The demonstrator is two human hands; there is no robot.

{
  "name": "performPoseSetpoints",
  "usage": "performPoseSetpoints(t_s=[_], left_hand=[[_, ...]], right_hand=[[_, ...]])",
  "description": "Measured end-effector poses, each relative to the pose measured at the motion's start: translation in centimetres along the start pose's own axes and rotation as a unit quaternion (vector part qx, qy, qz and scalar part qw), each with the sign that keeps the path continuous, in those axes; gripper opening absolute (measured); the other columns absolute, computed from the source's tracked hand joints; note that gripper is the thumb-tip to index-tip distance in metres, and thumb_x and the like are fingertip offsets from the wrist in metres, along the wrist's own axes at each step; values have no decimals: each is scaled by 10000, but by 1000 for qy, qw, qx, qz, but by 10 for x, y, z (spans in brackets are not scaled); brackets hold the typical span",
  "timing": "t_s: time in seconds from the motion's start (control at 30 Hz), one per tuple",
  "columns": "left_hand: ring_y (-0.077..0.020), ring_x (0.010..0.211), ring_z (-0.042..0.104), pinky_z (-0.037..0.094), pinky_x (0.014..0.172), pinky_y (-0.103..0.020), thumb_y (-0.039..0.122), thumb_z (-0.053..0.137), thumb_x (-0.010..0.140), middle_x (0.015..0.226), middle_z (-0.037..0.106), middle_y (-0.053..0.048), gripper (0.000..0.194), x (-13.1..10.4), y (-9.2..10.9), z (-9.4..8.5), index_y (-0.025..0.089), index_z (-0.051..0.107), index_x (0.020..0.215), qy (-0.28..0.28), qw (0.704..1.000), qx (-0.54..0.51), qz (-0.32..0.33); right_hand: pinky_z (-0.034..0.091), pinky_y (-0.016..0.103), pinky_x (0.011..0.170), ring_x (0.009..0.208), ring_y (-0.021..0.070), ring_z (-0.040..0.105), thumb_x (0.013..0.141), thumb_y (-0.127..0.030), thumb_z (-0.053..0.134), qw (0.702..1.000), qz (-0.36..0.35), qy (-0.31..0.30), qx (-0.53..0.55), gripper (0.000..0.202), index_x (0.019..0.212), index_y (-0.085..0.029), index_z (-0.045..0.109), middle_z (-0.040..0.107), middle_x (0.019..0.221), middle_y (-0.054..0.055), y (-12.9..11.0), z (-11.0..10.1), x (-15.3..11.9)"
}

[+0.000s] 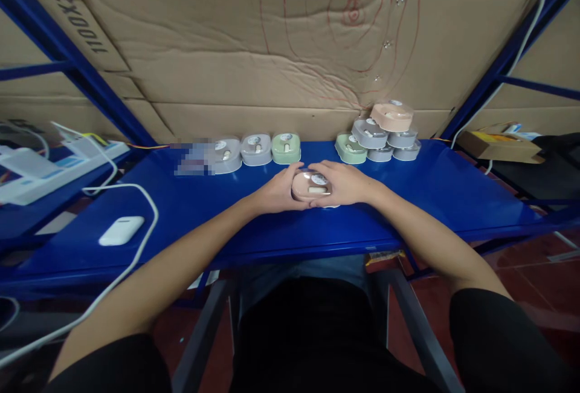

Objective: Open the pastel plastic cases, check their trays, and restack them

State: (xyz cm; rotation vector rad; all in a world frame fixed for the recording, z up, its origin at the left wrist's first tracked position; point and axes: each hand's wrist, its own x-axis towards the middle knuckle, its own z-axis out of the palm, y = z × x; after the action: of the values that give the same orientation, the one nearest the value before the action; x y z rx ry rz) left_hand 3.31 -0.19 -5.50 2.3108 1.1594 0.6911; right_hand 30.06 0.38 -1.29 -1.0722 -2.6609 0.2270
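Observation:
Between my two hands is a pinkish rounded-square plastic case with a clear lid. A round white label and a small white piece show in its top. My left hand wraps around its left side. From the other side, my right hand curls round the case, and the fingers of both hands come close together at its back and front edges. The case is low over the front half of the blue table. Whether it touches the tabletop cannot be made out.
Behind my hands stand a green case and grey cases in a row. Several more are stacked at right, with a peach case on top. A white earbud case and white cable lie left. Cardboard walls the back.

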Motion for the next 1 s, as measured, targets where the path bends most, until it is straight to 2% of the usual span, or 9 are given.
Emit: performPoseSetpoints(t_s=[0.17,0.27,0.37,0.47,0.6,0.73,0.83,0.93,1.0], left_hand=[[-508,1547,668,584,1252,-660,654,995,742,1705,647,-264,1177,3,-6,-10,204,496,1708,7,1000,8,-6],[-514,1435,729,629,1158,-654,641,989,748,1586,730,-242,1057,4,-10,-27,210,598,1631,6,998,57,-39],[-481,1388,758,632,1142,-618,583,963,783,1505,794,-164,874,3,-15,-48,260,692,1549,-34,996,78,-21],[-454,1423,752,612,1190,-594,541,962,775,1555,788,-132,886,0,-24,-65,281,688,1577,-70,995,70,-11],[-455,1431,742,594,1212,-605,531,1001,710,1593,769,-155,975,-4,-35,-74,278,667,1591,-89,992,84,-31],[-448,1465,723,577,1231,-574,558,1009,727,1630,749,-150,1012,-5,-32,-73,271,643,1626,-113,991,77,-12],[-484,1563,655,509,1315,-620,600,1008,722,1721,674,-193,1126,-3,-26,-66,230,582,1697,-113,991,65,-26],[-520,1604,619,503,1322,-668,626,1016,710,1769,630,-212,1190,-2,-23,-58,236,553,1734,-105,993,55,-24],[-537,1628,596,501,1325,-687,644,1027,700,1797,601,-219,1224,-2,-22,-52,244,543,1750,-97,994,53,-15]], right_hand=[[620,603,1191,1389,440,739,922,-742,878,998,-31,49,37,945,1673,-231,619,740,1560,197,15,-5,2],[635,626,1161,1356,461,754,942,-796,833,998,19,64,9,938,1668,-240,624,757,1548,200,28,-16,1],[667,668,1072,1290,524,784,959,-910,738,992,110,44,-42,1013,1661,-188,625,787,1494,259,37,-19,1],[675,709,1024,1270,575,793,1031,-953,566,977,197,1,-80,1032,1608,-102,649,807,1426,333,37,-12,3],[678,673,1052,1369,573,763,971,-933,711,965,227,-56,-123,976,1554,-149,718,801,1463,313,27,-2,5],[658,637,1088,1421,548,730,963,-917,747,963,212,-73,-152,1002,1597,-144,695,782,1499,302,20,-4,3],[587,623,1201,1469,521,693,1056,-762,723,973,168,-33,-157,863,1590,-85,682,751,1530,313,17,-10,0],[516,617,1288,1486,469,680,1174,-586,568,989,80,36,-115,679,1604,-70,665,729,1569,295,11,-11,0],[522,616,1276,1496,458,660,1160,-632,595,996,10,49,-73,723,1651,-102,629,702,1623,271,5,-6,1]])
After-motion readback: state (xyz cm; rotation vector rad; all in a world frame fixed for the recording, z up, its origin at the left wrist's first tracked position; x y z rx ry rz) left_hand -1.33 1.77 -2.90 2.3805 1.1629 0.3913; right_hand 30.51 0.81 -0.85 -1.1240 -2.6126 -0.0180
